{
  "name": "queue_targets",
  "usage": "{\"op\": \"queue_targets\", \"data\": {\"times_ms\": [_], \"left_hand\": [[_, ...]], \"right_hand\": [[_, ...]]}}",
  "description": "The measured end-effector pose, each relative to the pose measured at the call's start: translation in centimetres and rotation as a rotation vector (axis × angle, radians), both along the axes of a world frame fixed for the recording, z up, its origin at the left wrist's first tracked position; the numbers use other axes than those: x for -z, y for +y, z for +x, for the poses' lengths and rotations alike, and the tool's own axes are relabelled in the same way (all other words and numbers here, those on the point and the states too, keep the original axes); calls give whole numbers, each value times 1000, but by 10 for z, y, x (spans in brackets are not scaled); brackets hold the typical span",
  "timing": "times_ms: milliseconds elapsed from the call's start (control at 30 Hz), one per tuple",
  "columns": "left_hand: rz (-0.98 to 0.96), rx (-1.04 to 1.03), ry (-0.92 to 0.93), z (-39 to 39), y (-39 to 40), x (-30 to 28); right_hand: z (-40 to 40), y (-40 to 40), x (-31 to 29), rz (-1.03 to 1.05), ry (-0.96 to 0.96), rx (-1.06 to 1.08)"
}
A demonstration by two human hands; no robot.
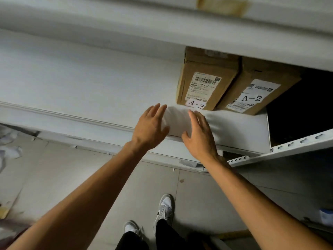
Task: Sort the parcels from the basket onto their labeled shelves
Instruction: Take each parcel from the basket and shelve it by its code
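A soft white parcel [177, 121] lies on the white shelf [239, 127], just in front of two brown cardboard boxes. The left box [207, 78] and the right box [259, 85] both carry a label reading A-2. My left hand [150, 127] rests against the parcel's left side with fingers spread. My right hand [200, 134] lies flat against its right side, fingers apart too. Neither hand wraps around the parcel. The basket is out of view.
A higher shelf board [162, 24] runs overhead with a tan patch at its edge. A slotted metal upright [288, 148] juts out at the right. Below are floor tiles [90, 177], my shoes, and crumpled white wrapping [9, 152] at the left.
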State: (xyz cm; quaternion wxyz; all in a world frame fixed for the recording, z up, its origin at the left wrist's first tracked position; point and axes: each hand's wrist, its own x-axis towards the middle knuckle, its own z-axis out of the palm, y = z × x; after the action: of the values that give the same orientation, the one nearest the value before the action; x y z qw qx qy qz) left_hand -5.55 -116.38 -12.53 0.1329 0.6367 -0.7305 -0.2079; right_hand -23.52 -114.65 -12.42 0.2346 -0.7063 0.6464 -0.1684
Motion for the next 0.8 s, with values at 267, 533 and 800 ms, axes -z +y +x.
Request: {"op": "queue_targets", "data": {"times_ms": [267, 533, 800], "left_hand": [[112, -310, -225, 114, 117, -26], [208, -862, -236, 196, 342, -60], [306, -1393, -223, 176, 584, -89]], "right_hand": [[114, 39, -32, 31, 257, -539], [256, 179, -62, -23, 323, -1133], [343, 381, -82, -93, 298, -1647]]}}
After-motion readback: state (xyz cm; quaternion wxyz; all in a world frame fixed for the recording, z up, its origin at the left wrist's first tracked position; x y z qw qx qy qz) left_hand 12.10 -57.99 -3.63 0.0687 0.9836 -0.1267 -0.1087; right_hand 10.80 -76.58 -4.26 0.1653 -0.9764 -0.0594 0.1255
